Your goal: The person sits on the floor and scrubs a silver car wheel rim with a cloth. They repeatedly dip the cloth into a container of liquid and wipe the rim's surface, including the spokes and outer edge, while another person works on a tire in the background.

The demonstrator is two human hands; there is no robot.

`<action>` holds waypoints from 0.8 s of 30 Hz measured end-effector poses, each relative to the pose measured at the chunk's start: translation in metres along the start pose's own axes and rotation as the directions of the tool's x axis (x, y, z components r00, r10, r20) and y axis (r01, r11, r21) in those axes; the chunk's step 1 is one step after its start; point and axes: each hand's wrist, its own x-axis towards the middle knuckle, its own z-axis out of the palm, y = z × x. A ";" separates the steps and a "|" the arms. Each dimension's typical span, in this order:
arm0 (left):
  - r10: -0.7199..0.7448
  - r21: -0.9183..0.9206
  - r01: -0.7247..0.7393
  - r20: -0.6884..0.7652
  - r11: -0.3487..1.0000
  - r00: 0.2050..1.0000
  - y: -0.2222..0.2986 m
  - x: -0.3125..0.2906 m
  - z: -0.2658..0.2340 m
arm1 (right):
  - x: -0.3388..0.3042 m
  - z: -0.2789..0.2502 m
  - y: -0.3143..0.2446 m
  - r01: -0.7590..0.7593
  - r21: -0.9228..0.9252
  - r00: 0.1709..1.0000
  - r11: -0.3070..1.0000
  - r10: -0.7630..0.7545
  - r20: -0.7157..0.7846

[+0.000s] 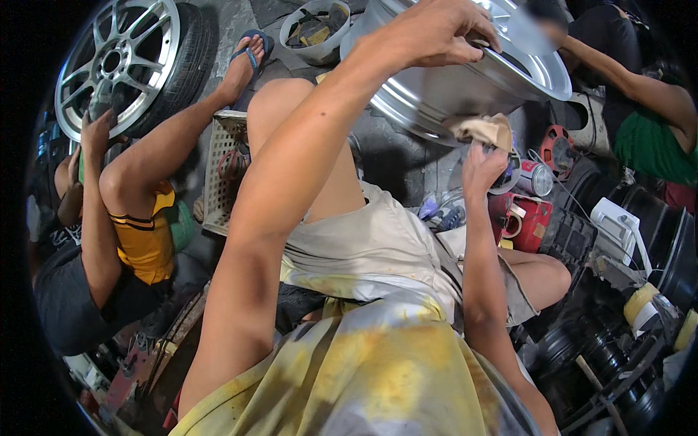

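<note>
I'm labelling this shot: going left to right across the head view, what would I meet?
Spoked wheel → blue flip-flop → white bucket → right hand with tan cloth → small can → co-worker's green shirt.

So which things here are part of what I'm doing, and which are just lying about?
In use:
silver wheel rim, gripped by your left hand
tan cloth, in your right hand

Apparently just lying about:
white bucket
perforated crate
small can
</note>
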 end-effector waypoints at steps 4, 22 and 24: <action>0.055 -0.015 -0.057 -0.120 0.998 0.991 0.001 0.007 0.005 | 0.045 0.034 -0.027 0.277 -0.229 0.942 0.933 -0.311 -0.128; -0.079 -0.219 0.049 -0.131 0.974 0.988 -0.005 0.017 0.006 | 0.042 0.080 -0.064 0.371 -0.256 0.920 0.893 -0.391 -0.031; -0.049 -0.077 0.041 -0.103 0.996 0.993 -0.004 0.018 0.004 | 0.034 0.113 -0.080 0.345 -0.298 0.939 0.890 -0.329 0.102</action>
